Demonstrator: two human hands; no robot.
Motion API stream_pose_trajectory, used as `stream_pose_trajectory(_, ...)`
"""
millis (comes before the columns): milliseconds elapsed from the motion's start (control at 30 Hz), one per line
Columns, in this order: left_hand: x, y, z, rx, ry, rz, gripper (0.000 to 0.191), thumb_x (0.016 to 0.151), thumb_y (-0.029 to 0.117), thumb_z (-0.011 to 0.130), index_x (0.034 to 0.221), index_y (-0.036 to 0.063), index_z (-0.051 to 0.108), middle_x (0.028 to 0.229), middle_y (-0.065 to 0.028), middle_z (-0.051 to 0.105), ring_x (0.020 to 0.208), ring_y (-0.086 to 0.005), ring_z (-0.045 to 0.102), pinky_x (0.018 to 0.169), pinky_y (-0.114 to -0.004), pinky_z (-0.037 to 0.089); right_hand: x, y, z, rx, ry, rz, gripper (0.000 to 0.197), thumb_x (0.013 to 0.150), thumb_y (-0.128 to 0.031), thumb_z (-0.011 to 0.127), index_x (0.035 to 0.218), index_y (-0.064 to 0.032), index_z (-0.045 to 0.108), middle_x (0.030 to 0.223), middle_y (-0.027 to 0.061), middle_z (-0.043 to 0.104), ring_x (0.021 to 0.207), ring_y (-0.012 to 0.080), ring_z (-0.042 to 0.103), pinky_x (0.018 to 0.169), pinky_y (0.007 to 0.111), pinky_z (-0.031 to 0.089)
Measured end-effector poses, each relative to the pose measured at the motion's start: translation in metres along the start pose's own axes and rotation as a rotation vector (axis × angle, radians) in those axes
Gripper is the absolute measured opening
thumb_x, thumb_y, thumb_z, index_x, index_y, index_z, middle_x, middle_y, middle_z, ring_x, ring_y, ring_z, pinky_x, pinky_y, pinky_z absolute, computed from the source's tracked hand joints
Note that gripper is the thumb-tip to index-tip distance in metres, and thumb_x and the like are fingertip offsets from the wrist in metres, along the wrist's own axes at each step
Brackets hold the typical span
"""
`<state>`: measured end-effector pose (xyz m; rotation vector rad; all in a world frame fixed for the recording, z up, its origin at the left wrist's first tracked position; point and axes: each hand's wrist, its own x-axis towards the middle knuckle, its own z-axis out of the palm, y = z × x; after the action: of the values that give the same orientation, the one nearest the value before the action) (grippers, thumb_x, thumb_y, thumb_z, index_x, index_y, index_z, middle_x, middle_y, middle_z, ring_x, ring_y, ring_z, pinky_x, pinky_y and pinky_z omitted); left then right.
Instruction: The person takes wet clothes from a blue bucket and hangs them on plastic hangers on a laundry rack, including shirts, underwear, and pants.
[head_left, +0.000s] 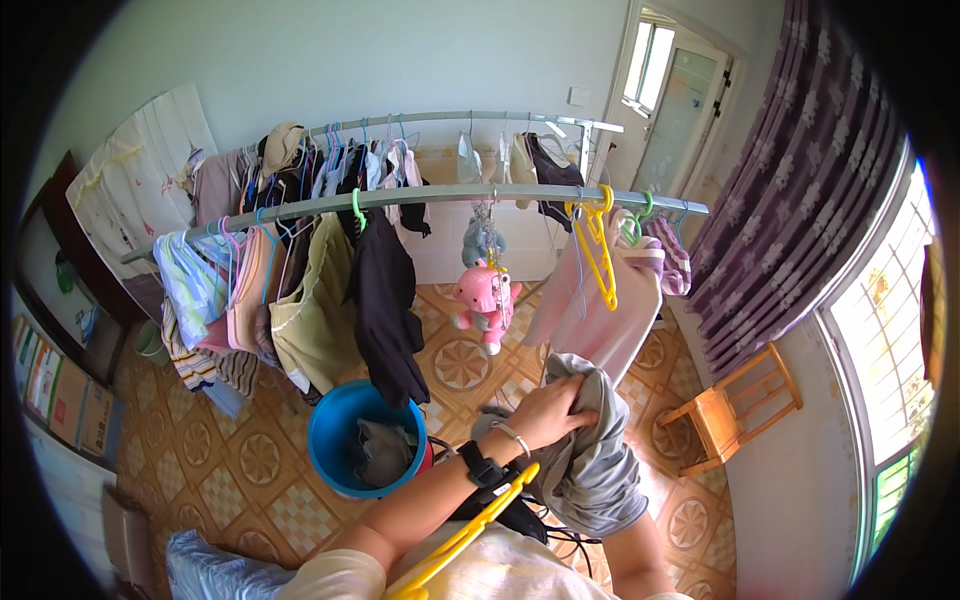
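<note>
My left hand (546, 412), with a bracelet and a black watch at the wrist, grips a bunched grey cloth garment (600, 457). From the lower right my right forearm (637, 559) runs up into the same garment, and the cloth hides my right hand. A yellow plastic hanger (469, 536) slants up from the bottom edge, close to my chest and overlapping my left forearm. Left of my hands, a blue bucket (322, 457) on the floor has a greyish-brown cloth item (382, 450) inside.
Ahead runs a metal clothes rail (450, 195) with hung clothes, a yellow hanger (600, 255) and a pink plush toy (484, 296). A second rail (442, 116) stands behind it. A wooden chair (720, 427) stands at right, by a purple curtain (780, 187).
</note>
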<state>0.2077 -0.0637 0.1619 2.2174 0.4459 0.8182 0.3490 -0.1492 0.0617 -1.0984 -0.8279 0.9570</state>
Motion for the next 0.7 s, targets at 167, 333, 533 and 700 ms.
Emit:
stream_pose_trajectory(167,-0.001,0.01,0.008,-0.585,-0.303,0.029,0.02,0.089,0.02,0.058,0.084,0.0006,0.056,0.073,-0.0099,0.06,0.067,-0.0153,0.054,0.066,-0.033,0.044,-0.028,0.011,-0.012,0.018,-0.048,0.08,0.047,0.09,-0.018,0.053,0.132,-0.0043,0.038,0.134,0.0088,0.044,0.117,0.0212,0.047,0.104,0.033,0.033)
stream_pose_trajectory(333,-0.003,0.014,0.015,-0.75,-0.946,-0.01,0.015,0.09,0.014,0.058,0.082,0.0017,0.056,0.072,0.0081,0.048,0.07,-0.0032,0.04,0.066,-0.022,0.037,-0.041,0.013,-0.016,0.013,-0.124,0.143,0.048,0.09,-0.017,0.053,0.134,-0.0046,0.037,0.135,0.0085,0.043,0.118,0.0205,0.046,0.105,0.032,0.032)
stream_pose_trajectory(533,-0.012,-0.005,0.018,-0.784,-0.605,-0.096,0.022,0.089,0.021,0.061,0.094,-0.0002,0.06,0.081,0.0058,0.054,0.081,-0.0039,0.045,0.074,-0.025,0.041,-0.062,0.009,-0.032,-0.005,-0.161,0.198,0.049,0.091,-0.016,0.052,0.135,-0.005,0.036,0.137,0.0082,0.042,0.119,0.0198,0.045,0.105,0.031,0.031)
stream_pose_trajectory(700,-0.014,-0.035,0.011,-0.58,-0.594,-0.254,0.047,0.076,0.037,0.075,0.099,0.0015,0.055,0.08,0.0011,0.054,0.077,-0.0075,0.049,0.069,-0.024,0.041,-0.054,0.009,-0.034,-0.004,-0.152,0.168,0.05,0.091,-0.016,0.052,0.137,-0.0053,0.035,0.138,0.0079,0.041,0.121,0.0191,0.044,0.106,0.031,0.03)
